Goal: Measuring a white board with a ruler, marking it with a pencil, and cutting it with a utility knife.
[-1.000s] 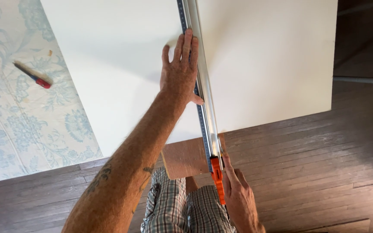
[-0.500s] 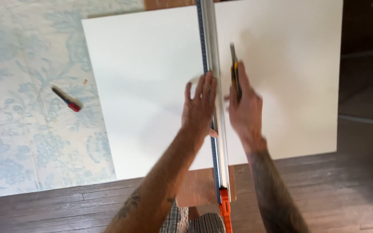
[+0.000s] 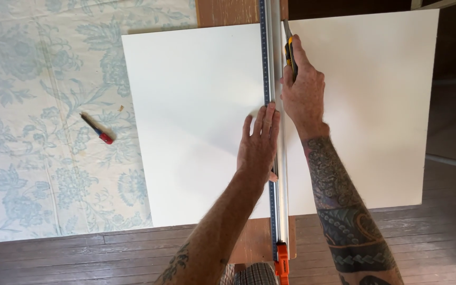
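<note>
Head view: right hand point(image 3: 303, 89) clamped on knife point(image 3: 290, 50); left hand point(image 3: 258, 146) flat on ruler point(image 3: 276, 105); marker point(image 3: 97, 129) aside.

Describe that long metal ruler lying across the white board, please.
The straightedge is a long, narrow metal bar, silvery with a blue scale strip along its left edge and an orange end piece nearest the person. It lies flat, running lengthwise over the white board. The left hand presses on it; the right hand holds a yellow-and-black knife at its right edge.
</note>
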